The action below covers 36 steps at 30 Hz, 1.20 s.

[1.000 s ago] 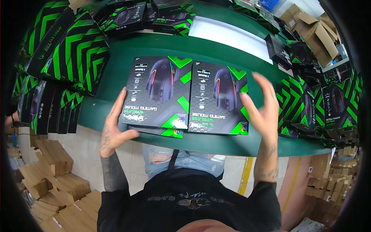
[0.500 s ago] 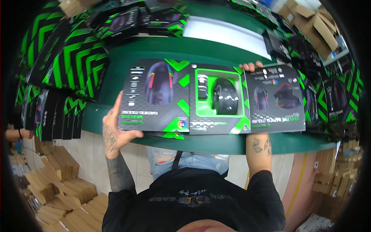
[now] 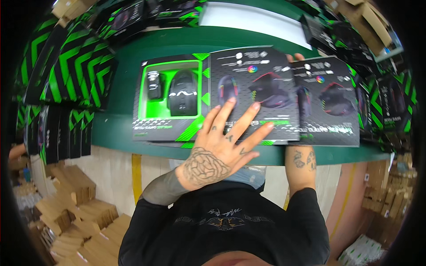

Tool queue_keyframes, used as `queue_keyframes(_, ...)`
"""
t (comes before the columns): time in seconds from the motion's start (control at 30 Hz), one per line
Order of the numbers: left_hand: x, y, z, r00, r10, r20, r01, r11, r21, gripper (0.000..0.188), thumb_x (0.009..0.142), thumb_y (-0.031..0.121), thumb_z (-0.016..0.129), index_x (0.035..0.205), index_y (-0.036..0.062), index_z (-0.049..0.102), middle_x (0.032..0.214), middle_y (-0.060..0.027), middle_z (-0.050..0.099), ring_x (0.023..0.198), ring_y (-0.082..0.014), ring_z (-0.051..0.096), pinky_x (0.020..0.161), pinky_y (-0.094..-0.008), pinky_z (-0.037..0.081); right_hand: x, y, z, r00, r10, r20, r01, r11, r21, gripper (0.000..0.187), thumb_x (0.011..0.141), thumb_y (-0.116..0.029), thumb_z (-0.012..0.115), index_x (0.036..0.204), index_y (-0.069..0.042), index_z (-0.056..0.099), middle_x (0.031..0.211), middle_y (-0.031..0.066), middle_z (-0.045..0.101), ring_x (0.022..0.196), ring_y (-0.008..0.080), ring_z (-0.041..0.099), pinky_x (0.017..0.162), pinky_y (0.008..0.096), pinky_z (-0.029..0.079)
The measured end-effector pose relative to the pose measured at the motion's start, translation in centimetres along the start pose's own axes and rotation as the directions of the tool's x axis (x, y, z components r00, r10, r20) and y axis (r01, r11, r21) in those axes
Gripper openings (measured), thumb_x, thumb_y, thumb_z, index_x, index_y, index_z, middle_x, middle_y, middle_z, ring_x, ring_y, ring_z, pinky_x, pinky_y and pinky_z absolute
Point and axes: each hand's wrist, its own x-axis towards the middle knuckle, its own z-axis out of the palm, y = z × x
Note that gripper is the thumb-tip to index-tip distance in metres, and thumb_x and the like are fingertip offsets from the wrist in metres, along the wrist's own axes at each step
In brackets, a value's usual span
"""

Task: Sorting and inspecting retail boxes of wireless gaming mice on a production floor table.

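Note:
Two black and green mouse boxes lie side by side on the green table, both with their hinged covers swung open to the right. The left box shows a black mouse behind a green-framed window. Its cover lies over the right box. My left hand rests flat on this cover, fingers spread. The right box's cover sticks out further right. My right hand reaches up under the covers; its fingertips show over their far edge, gripping there.
Stacks of black and green boxes line the table's left side, back and right. A white sheet lies at the back. Brown cartons stand on the floor at the left and cartons at the right.
The right box's cover opened first, then the left box's cover swung right over it. My left hand moved from the left box's edge onto that cover.

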Motion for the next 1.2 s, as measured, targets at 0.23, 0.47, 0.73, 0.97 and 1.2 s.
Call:
queue_keyframes(0.23, -3.3, -5.0, -1.8, 0.543, -0.025, -0.839, 0.118, 0.992, 0.046, 0.081, 0.068, 0.004, 0.07, 0.14, 0.0081, 0.031, 0.146, -0.0247, 0.02, 0.134, -0.0353, 0.025, 0.107, -0.0475, 0.024, 2.7, 0.3, 2.4, 0.99, -0.095, -0.101, -0.043, 0.483, -0.875, 0.061, 0.086, -0.031, 0.064, 0.136, -0.009, 0.038, 0.131, 0.0188, 0.048, 0.117, 0.0287, 0.05, 0.096, 0.041, 0.043)
queue_keyframes(0.47, -11.2, -10.4, -5.8, 0.742, -0.671, -0.009, 0.439, 0.495, -0.75, 0.101, 0.056, 0.026, 0.087, 0.139, 0.0027, 0.035, 0.142, -0.0218, 0.036, 0.132, -0.0345, 0.036, 0.108, -0.0384, 0.028, -4.3, -3.7, 8.6, 0.917, 0.4, 0.015, 0.104, -0.2, -0.974, 0.089, 0.06, -0.043, 0.082, 0.134, -0.012, 0.045, 0.136, 0.0256, 0.042, 0.131, 0.0434, 0.034, 0.104, 0.0455, 0.034)
queue_keyframes(0.73, -7.6, -13.4, -5.3, 0.959, -0.143, -0.245, 0.073, 0.959, -0.274, 0.096, 0.046, 0.019, 0.091, 0.13, 0.0047, 0.045, 0.132, -0.0303, 0.044, 0.116, -0.0388, 0.053, 0.095, -0.0428, 0.046, -8.8, -0.2, 5.9, 0.953, -0.092, 0.289, 0.268, -0.187, -0.945, 0.078, 0.048, -0.029, 0.09, 0.119, -0.018, 0.06, 0.142, 0.0338, 0.025, 0.128, 0.047, 0.036, 0.104, 0.0448, 0.034)
queue_keyframes(0.97, 4.7, -16.6, -6.6, 0.814, -0.158, -0.559, 0.238, 0.969, 0.072, 0.072, 0.076, 0.017, 0.072, 0.137, 0.0045, 0.037, 0.144, -0.0213, 0.03, 0.129, -0.0394, 0.036, 0.104, -0.0409, 0.035, 0.7, -4.2, 6.4, 0.869, -0.417, 0.266, 0.067, -0.434, -0.898, 0.055, 0.075, -0.021, 0.074, 0.124, -0.009, 0.054, 0.134, 0.0215, 0.044, 0.116, 0.0367, 0.051, 0.098, 0.04, 0.04)
queue_keyframes(1.2, -6.1, -13.3, -7.5, 0.932, -0.363, 0.018, 0.363, 0.93, -0.064, 0.089, 0.064, 0.036, 0.081, 0.135, 0.003, 0.039, 0.145, -0.0229, 0.028, 0.128, -0.0395, 0.038, 0.103, -0.0447, 0.037, -2.2, -3.0, 3.8, 0.97, -0.208, 0.126, 0.051, -0.334, -0.941, 0.036, 0.077, -0.026, 0.071, 0.107, -0.009, 0.062, 0.117, 0.0182, 0.057, 0.108, 0.0357, 0.055, 0.093, 0.041, 0.044)
